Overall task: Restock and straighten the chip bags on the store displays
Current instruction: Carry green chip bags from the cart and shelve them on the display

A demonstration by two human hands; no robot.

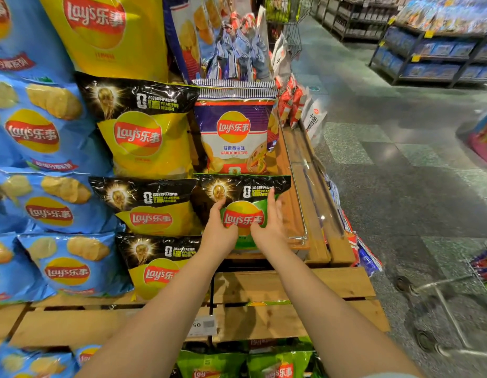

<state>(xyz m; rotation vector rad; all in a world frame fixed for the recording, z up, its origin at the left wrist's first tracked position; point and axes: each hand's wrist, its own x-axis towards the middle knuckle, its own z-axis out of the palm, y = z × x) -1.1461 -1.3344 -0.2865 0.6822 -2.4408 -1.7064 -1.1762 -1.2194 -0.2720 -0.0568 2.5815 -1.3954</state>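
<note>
Both hands hold one green chip bag (pixel 243 211) near the centre of the view, standing upright on the wooden display (pixel 291 287). The left hand (pixel 220 230) grips the bag's left edge at about 9 o'clock from its logo, thumb curled onto the front and the other fingers behind, out of sight. The right hand (pixel 272 225) takes the right edge at 3 o'clock, its thumb on the front beside the logo and its fingers stretched up along the side; whether they wrap behind is hard to tell, but the bag seems clasped there. Directly above, at 12 o'clock, stands a purple garlic butter bag (pixel 234 135), its lower edge touching the green bag's black top band. At 9 o'clock, just beside the green bag, rises a column of yellow bags (pixel 152 211) with black tops, and further left a stack of blue bags (pixel 46 137). Below, at 6 o'clock under the wooden slats, more green bags (pixel 275 364) lie on a lower tier. At 4 o'clock a wire cart (pixel 455 309) stands on the speckled floor (pixel 400 148)
</note>
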